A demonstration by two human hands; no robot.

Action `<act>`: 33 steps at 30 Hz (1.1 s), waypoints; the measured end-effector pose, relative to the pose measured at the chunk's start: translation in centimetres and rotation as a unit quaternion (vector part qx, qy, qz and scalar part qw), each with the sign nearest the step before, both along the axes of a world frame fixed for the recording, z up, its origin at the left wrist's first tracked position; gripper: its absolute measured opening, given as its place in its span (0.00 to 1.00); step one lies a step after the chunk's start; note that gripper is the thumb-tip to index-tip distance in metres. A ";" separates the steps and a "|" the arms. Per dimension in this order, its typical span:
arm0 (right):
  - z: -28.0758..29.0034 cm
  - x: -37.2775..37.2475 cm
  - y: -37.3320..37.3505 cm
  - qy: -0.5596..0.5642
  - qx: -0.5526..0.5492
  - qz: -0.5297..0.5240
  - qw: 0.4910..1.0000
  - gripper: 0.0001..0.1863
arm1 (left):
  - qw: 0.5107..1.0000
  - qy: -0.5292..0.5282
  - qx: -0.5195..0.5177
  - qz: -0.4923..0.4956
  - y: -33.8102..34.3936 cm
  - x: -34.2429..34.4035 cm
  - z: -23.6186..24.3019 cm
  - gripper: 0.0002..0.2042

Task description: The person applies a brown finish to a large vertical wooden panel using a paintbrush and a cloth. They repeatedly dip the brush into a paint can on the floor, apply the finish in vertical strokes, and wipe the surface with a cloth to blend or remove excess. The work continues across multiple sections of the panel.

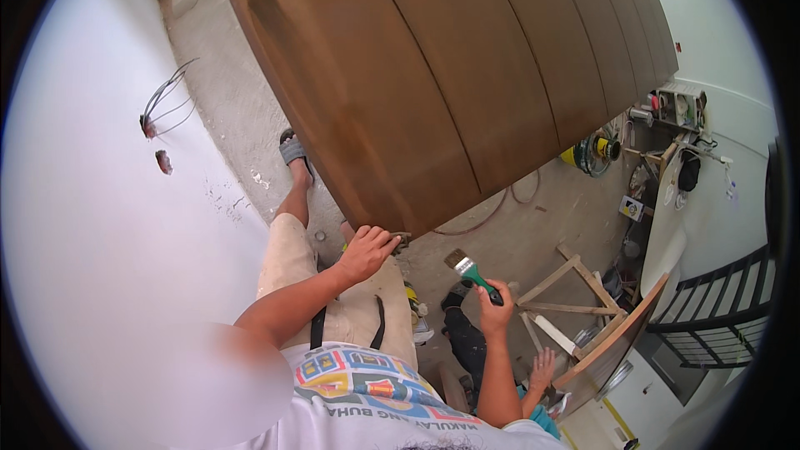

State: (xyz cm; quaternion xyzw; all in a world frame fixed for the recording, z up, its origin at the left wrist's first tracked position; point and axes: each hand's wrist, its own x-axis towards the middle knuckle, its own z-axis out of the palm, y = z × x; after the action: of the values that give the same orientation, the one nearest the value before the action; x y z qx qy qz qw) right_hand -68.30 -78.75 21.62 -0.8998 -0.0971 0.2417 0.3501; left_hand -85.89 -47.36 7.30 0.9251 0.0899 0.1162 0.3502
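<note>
Concrete floor | left hand grips brown panel edge | right hand clasps paintbrush below it

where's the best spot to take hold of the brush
By the green handle of the brush, from its lower end, as the right hand does now. The bristles point up and left toward the brown panel, so the handle is the free, clean part.

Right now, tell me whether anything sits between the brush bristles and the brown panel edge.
Nothing visible does. The brush in the right hand hangs just below the panel, with only bare floor behind the gap. The left hand rests at the panel's lower edge, off to the side.
</note>
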 end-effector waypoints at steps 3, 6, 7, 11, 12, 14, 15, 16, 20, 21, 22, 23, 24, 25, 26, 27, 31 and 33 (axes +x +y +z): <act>-1.1 -0.7 -4.1 -0.003 -0.053 -0.054 0.997 0.09 | 0.999 0.031 0.020 0.021 6.3 0.2 -0.6 0.19; -2.2 -1.9 -5.9 0.023 -0.093 -0.122 0.988 0.09 | 0.985 -0.013 0.075 0.154 21.1 2.4 -2.6 0.18; -3.0 -2.3 -7.5 0.010 -0.121 -0.109 0.987 0.10 | 0.980 -0.018 0.091 0.173 26.7 3.2 -3.0 0.19; -3.2 -2.7 -5.9 0.047 -0.131 -0.176 0.975 0.11 | 0.939 -0.011 0.222 0.263 45.1 6.5 -3.8 0.19; -2.9 -2.5 -4.4 0.059 -0.141 -0.180 0.972 0.11 | 0.932 0.000 0.232 0.279 49.2 7.3 -4.1 0.19; -2.2 -2.1 -2.1 0.082 -0.167 -0.189 0.964 0.11 | 0.922 0.017 0.242 0.302 56.3 8.5 -4.8 0.19; -2.6 -1.8 -1.0 0.090 -0.158 -0.199 0.963 0.11 | 0.918 0.023 0.244 0.311 59.5 8.8 -4.9 0.18; -2.8 -1.5 -0.1 0.097 -0.151 -0.210 0.961 0.11 | 0.915 0.027 0.245 0.319 62.0 9.2 -5.1 0.18; -2.8 -0.8 4.1 0.086 -0.127 -0.239 0.959 0.10 | 0.913 0.034 0.241 0.327 64.5 9.4 -4.5 0.18; -2.8 -0.6 4.8 0.087 -0.120 -0.235 0.961 0.10 | 0.923 0.021 0.228 0.309 63.0 9.0 -4.6 0.19; -3.0 -0.4 5.2 0.090 -0.112 -0.230 0.963 0.10 | 0.932 0.008 0.215 0.293 61.0 8.2 -4.7 0.20; -2.9 -0.2 5.4 0.092 -0.105 -0.226 0.964 0.10 | 0.940 -0.006 0.202 0.275 58.7 7.4 -4.6 0.21; -2.9 0.0 5.4 0.091 -0.120 -0.214 0.965 0.10 | 0.947 -0.018 0.186 0.261 55.4 6.6 -4.3 0.22; -3.1 0.3 5.3 0.089 -0.134 -0.202 0.966 0.11 | 0.953 -0.032 0.170 0.247 51.7 5.9 -3.8 0.23; -3.4 0.4 5.2 0.088 -0.146 -0.191 0.967 0.12 | 0.960 -0.020 0.155 0.234 48.0 5.2 -3.2 0.23; -3.8 0.6 4.9 0.091 -0.122 -0.207 0.966 0.12 | 0.966 -0.007 0.137 0.220 44.1 4.4 -2.6 0.23; -4.9 0.9 2.2 0.075 -0.108 -0.201 0.971 0.12 | 0.986 0.041 0.040 0.158 28.5 1.5 -0.4 0.22; -5.3 1.4 2.4 0.071 -0.116 -0.192 0.972 0.13 | 0.991 0.045 0.025 0.121 20.3 -1.4 -0.7 0.21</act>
State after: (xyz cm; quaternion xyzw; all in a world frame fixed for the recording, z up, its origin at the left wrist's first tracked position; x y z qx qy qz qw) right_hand -66.90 -76.39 16.36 -0.9166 0.1315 0.2432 0.2889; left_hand -87.32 -27.08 6.57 0.9200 0.2140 0.1185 0.3062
